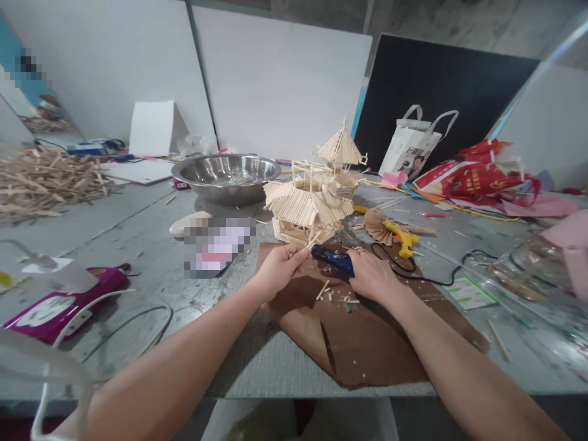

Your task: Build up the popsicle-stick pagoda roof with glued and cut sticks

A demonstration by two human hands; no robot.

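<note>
My left hand (285, 269) is closed in a pinch on a thin wooden stick (314, 240), at the front of the model. My right hand (371, 272) is wrapped round a dark blue hand tool (334, 261), whose exact kind I cannot make out. The tool's tip lies close to the left fingertips and the stick. Just behind both hands stands a pavilion model (303, 205) built of pale sticks, with a sloping roof and an open top. Short cut stick pieces (323, 290) lie below the hands on a brown sheet (367, 349).
A second pointed stick roof (342, 147) rises behind. Left are a steel basin (225, 177), a stick pile (50, 177) and a purple power strip (68, 303). Right are a yellow glue gun (403, 239), a black cord (452, 278), a glass jar (519, 269) and a red bag (478, 171).
</note>
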